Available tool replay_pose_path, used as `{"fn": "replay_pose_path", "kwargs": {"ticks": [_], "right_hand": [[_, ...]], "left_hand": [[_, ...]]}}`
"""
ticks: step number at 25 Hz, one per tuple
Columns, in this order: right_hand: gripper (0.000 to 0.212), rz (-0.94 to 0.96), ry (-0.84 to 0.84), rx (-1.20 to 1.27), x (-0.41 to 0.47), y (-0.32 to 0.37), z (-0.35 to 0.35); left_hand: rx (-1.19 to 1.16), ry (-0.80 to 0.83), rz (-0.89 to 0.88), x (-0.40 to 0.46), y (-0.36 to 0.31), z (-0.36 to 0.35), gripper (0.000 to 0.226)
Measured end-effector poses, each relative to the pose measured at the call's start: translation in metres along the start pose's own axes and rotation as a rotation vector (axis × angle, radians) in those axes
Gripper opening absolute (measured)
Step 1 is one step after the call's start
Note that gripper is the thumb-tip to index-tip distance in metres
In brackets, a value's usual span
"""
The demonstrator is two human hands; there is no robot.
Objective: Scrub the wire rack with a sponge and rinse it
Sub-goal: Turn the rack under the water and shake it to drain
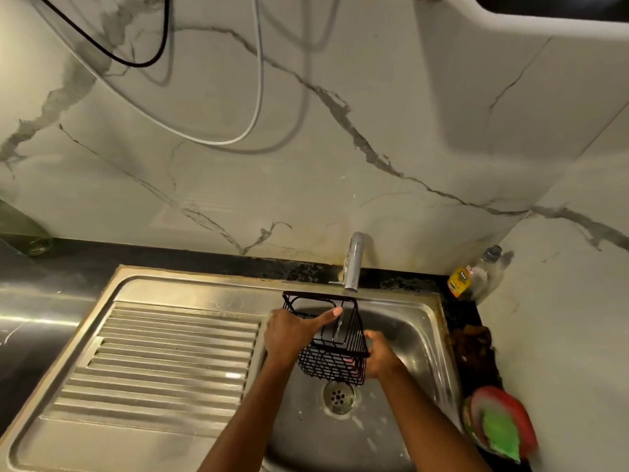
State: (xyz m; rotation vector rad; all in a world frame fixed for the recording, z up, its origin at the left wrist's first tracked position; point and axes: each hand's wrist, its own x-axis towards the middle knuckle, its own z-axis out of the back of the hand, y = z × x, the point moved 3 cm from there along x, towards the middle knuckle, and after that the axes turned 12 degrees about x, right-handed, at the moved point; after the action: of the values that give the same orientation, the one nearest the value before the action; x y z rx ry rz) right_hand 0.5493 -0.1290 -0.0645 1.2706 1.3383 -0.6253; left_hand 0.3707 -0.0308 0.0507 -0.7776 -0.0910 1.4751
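Observation:
A black wire rack, shaped like a small basket, hangs tilted over the steel sink basin, right under the tap. Water runs from the tap down into the rack. My left hand grips its left side, thumb stretched across the top wires. My right hand holds its right side, fingers curled under the lower wires and showing through them. A green sponge lies in a red dish on the counter at the right, away from both hands.
The ribbed steel drainboard spreads to the left of the basin. The drain sits just below the rack. A yellow-labelled soap bottle stands in the back right corner. A dark cloth lies on the right counter. Cables hang on the marble wall.

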Motion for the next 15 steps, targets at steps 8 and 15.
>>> {"fn": "replay_pose_path", "kwargs": {"ticks": [8, 15], "right_hand": [[0.032, 0.051, 0.043, -0.175, 0.004, -0.001, -0.044], [0.034, 0.070, 0.009, -0.238, 0.019, -0.004, -0.050]], "left_hand": [[0.052, -0.123, 0.122, 0.012, 0.003, -0.007, 0.141], [0.103, -0.139, 0.128, -0.016, -0.015, 0.007, 0.141]]}}
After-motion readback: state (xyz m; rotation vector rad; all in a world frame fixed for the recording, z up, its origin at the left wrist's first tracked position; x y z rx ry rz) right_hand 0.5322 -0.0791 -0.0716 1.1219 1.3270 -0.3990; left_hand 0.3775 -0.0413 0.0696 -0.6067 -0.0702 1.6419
